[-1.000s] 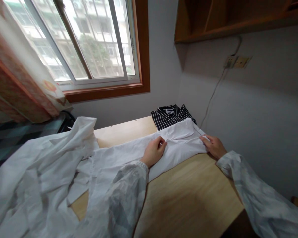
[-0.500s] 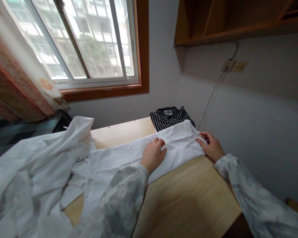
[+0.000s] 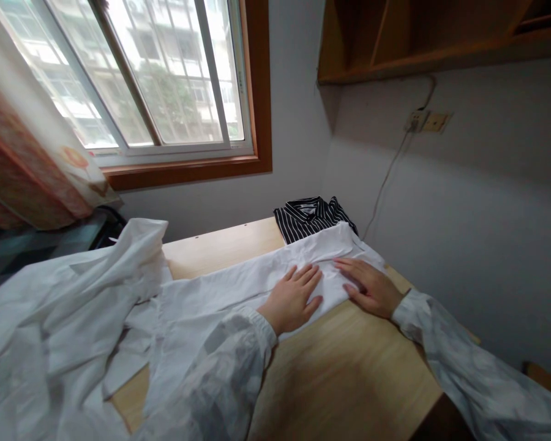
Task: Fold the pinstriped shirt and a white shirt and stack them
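A white garment, apparently a shirt (image 3: 220, 291), lies across the wooden table, with a long flat part stretching to the right. Its left part is a rumpled heap (image 3: 73, 318) of cloth. My left hand (image 3: 294, 298) rests flat on the long part, fingers stretched toward the far right. Close by on its right, my right hand (image 3: 370, 285) touches the same cloth near its right end, fingers extended and thumb apart. Neither hand grips the fabric. Behind the cloth's right end sits a folded black shirt with white stripes (image 3: 314, 217), collar up.
The wooden table (image 3: 349, 367) runs up to the walls. A window (image 3: 174, 79) and a patterned curtain (image 3: 41, 141) are at the left. A wooden shelf (image 3: 441, 58) hangs above a wall socket (image 3: 416, 120) with a cable (image 3: 390, 168) running down.
My right hand has moved left from the cloth's right end onto its surface. My left hand has flattened, its fingers now stretched out. The view has shifted slightly.
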Available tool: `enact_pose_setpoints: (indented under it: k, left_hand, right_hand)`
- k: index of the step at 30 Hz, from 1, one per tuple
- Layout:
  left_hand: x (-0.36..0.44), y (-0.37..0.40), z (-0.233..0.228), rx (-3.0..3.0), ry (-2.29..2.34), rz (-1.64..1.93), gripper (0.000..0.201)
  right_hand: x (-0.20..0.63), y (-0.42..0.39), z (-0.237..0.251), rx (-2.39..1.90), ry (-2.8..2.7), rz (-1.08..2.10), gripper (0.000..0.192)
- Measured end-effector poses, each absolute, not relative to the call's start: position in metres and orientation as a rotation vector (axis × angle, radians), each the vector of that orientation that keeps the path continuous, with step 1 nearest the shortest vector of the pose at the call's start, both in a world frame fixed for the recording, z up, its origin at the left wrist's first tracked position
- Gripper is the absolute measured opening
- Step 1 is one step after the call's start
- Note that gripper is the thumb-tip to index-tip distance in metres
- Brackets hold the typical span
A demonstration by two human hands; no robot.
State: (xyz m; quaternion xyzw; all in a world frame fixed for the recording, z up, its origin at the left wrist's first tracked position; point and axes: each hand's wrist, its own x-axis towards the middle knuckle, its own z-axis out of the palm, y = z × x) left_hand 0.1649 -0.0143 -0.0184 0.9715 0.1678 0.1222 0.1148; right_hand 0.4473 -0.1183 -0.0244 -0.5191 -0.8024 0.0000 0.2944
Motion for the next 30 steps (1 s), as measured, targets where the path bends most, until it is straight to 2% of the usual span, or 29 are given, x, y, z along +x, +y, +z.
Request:
enact_pose_setpoints:
  k: [3,8,13,17,19,22,30]
  left_hand:
    - [0.164,-0.013,-0.02,2.834,0.503,0.334,0.066]
    - [0.164,-0.014,-0.02,2.836,0.511,0.352,0.067]
    - [0.164,-0.013,-0.022,2.837,0.514,0.348,0.067]
    - [0.164,-0.013,-0.019,2.82,0.523,0.32,0.066]
    - [0.165,-0.014,-0.016,2.815,0.531,0.301,0.066]
    - [0.163,-0.015,-0.009,2.817,0.551,0.264,0.065]
    - [0.15,-0.005,0.013,2.867,0.574,0.138,0.062]
  right_hand:
    - [0.451,-0.112,-0.037,-1.458,-2.216,0.096,0.066]
    - [0.464,-0.106,-0.052,-1.593,-2.215,0.084,0.07]
    - [0.481,-0.106,-0.044,-1.557,-2.085,0.039,0.055]
    - [0.514,-0.106,-0.044,-1.722,-1.451,-0.158,0.043]
    - [0.531,-0.106,-0.05,-1.819,-1.164,0.0,0.046]
    - [0.547,-0.107,-0.061,-1.843,-1.065,0.305,0.047]
    - [0.548,-0.126,-0.059,-1.753,-1.041,0.513,0.05]
